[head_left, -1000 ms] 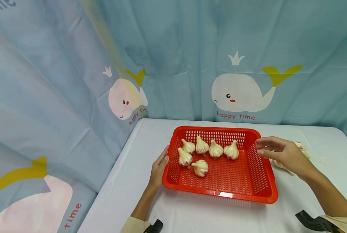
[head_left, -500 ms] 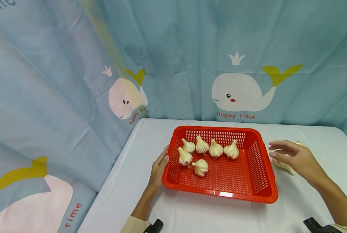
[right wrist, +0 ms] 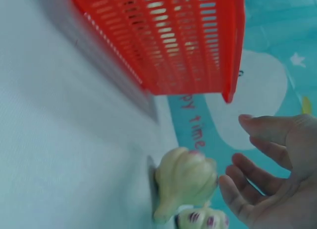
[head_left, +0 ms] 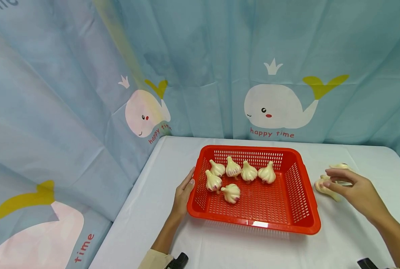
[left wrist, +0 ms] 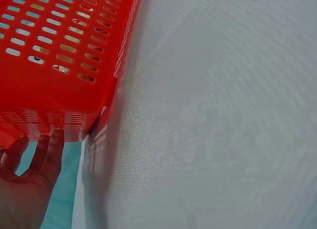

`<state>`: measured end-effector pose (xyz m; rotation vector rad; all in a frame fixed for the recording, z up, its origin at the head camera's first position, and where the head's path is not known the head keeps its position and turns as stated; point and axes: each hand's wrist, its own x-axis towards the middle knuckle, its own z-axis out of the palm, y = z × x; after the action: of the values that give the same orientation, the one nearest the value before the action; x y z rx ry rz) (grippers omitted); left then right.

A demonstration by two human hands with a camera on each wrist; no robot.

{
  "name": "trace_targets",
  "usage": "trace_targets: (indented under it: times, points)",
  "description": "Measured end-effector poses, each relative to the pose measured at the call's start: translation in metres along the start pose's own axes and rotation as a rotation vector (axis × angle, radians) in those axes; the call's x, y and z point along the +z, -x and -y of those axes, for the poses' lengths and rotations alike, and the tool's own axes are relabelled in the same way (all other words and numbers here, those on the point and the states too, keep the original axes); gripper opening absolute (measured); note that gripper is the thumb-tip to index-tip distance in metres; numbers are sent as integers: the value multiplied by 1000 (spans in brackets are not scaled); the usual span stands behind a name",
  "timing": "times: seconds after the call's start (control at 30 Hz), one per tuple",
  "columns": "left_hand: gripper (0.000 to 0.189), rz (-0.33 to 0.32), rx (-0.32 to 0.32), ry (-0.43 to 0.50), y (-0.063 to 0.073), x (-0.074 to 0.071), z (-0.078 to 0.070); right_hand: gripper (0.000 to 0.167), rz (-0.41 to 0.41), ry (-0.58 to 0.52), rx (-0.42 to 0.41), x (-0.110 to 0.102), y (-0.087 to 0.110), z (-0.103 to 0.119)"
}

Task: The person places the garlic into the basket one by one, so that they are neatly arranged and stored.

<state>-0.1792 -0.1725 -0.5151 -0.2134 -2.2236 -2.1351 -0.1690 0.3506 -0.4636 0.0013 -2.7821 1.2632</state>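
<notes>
A red plastic basket (head_left: 253, 224) holds several garlic bulbs, among them one (head_left: 231, 194) near the middle of its floor. Against the basket's left side rests my left hand (head_left: 182, 196); in the left wrist view its straight fingers (left wrist: 52, 152) touch the outer wall. Right of the basket, a garlic bulb (head_left: 325, 188) lies on the table, with another bulb (head_left: 341, 166) behind it. My right hand (head_left: 357, 190) hovers over these two with nothing in its grasp. Its fingers are spread and loosely bent beside the nearer bulb (right wrist: 185, 179) in the right wrist view.
A white cloth (head_left: 240, 250) covers the table under the basket. Behind and to the left hangs a blue curtain (head_left: 200, 108) printed with whales, close to the table's back edge.
My right hand has moved right, from the basket's right rim to above the garlic bulbs on the table. The left hand and the basket have stayed in place.
</notes>
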Motion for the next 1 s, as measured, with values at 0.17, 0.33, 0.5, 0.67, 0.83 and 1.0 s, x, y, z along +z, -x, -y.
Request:
trace_targets:
  times: [0.17, 0.33, 0.5, 0.67, 0.83, 1.0]
  points:
    - [53, 6, 5, -3, -1, 0, 0, 68, -15, 20, 54, -1, -1, -9]
    - [54, 7, 9, -4, -1, 0, 0, 73, -9, 29, 94, 1, -3, -16]
    - [54, 6, 6, -9, 0, 0, 0, 81, 33, 20, 133, 5, -7, -23]
    - [55, 9, 8, -5, 0, 0, 0, 85, 72, 27, 136, 7, -11, -29]
    - [54, 9, 4, 0, 0, 0, -1, 88, 105, 27, 143, 9, -13, -32]
    - [53, 9, 1, 3, 0, 0, -2, 82, 110, 32, 130, 10, -14, -36]
